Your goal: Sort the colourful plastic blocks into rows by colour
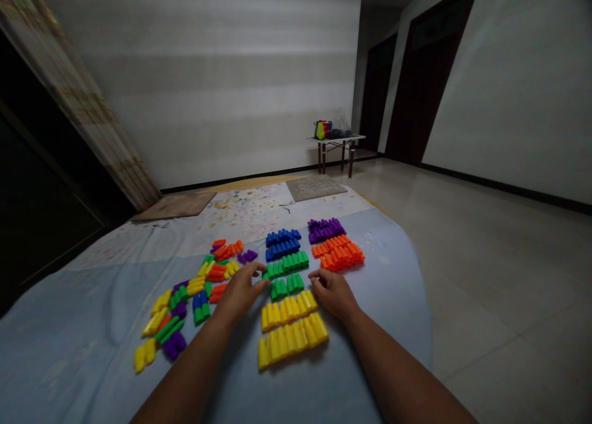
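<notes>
Rows of small ridged plastic pieces lie on the cloth between my hands. My left hand [243, 288] has its thumb and forefinger apart at the left end of a green row [290, 264]; whether they touch the end piece I cannot tell. My right hand [333, 291] hovers by the right side of the green pieces, fingers bent and tips together, with nothing visible in them. A shorter green row [287, 286] lies closer to me, then two yellow rows [293, 341]. Beyond the green are blue rows [283, 244]. Orange rows [340, 252] and purple pieces [326, 229] sit farther right.
Mixed-colour pieces [185, 294] lie scattered left of my left hand. A light blue and floral cloth [370, 276] covers the round-edged table. Flat boards [317, 188] lie at its far side. A small folding table [337, 140] with bags stands by the wall.
</notes>
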`<state>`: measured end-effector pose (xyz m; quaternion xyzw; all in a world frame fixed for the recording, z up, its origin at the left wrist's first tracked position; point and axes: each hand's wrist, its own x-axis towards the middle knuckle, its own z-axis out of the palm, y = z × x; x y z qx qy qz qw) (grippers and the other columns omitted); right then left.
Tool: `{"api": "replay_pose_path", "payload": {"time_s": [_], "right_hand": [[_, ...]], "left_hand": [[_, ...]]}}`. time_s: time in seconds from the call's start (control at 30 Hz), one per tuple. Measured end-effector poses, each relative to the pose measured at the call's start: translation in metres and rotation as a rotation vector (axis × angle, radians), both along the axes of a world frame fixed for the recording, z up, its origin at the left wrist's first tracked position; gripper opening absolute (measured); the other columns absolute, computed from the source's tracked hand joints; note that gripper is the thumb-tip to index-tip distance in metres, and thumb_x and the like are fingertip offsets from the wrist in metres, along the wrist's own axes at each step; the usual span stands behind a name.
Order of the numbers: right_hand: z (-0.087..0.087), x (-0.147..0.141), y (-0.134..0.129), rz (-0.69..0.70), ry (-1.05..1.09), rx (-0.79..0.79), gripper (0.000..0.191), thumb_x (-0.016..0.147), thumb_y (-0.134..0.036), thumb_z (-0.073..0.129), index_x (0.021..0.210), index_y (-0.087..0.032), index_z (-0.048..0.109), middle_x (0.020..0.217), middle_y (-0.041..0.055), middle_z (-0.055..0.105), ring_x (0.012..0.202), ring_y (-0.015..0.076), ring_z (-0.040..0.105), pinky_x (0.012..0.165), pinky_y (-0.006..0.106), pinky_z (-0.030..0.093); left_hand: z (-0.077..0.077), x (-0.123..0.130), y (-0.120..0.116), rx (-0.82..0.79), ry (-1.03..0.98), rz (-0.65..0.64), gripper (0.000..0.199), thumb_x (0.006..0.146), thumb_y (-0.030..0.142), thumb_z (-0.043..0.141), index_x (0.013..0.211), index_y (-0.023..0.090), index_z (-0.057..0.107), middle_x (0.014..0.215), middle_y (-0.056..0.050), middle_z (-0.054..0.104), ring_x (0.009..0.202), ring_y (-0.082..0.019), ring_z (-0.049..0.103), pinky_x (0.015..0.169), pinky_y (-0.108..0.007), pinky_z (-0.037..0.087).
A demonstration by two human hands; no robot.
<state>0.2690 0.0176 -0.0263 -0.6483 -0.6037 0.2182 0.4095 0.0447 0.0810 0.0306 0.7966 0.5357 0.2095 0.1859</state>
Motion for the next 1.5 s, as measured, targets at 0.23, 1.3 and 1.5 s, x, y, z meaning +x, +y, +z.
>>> {"api": "replay_pose_path", "payload": {"time_s": [0.23,1.3,1.5], "right_hand": [[0.002,0.0,0.0,0.002,-0.011,-0.004,0.024,0.079,-0.028,0.047,0.09,-0.021,0.067,0.069,0.0016,0.067,0.061,0.0136,0.058,0.059,0.022,0.04],[0.002,-0.001,0.0,0.006,0.013,0.006,0.024,0.077,-0.028,0.047,0.089,-0.021,0.067,0.066,0.001,0.066,0.06,0.0143,0.058,0.056,0.023,0.039],[-0.001,0.001,-0.001,0.022,0.014,0.002,0.026,0.077,-0.03,0.046,0.089,-0.02,0.066,0.067,0.0015,0.065,0.061,0.0154,0.058,0.055,0.024,0.04]], "left_hand": [[-0.004,0.01,0.012,0.073,0.037,-0.013,0.029,0.072,0.032,0.054,0.097,0.02,0.059,0.099,-0.006,0.063,0.092,-0.02,0.057,0.081,-0.031,0.042],[-0.013,-0.032,0.0,0.178,-0.082,0.201,0.036,0.078,0.04,0.042,0.098,0.016,0.061,0.102,-0.008,0.064,0.099,-0.02,0.056,0.089,-0.032,0.041],[-0.011,-0.09,-0.026,0.244,-0.078,0.484,0.036,0.079,0.041,0.039,0.096,0.019,0.061,0.101,-0.006,0.064,0.098,-0.021,0.057,0.087,-0.032,0.041]]}}
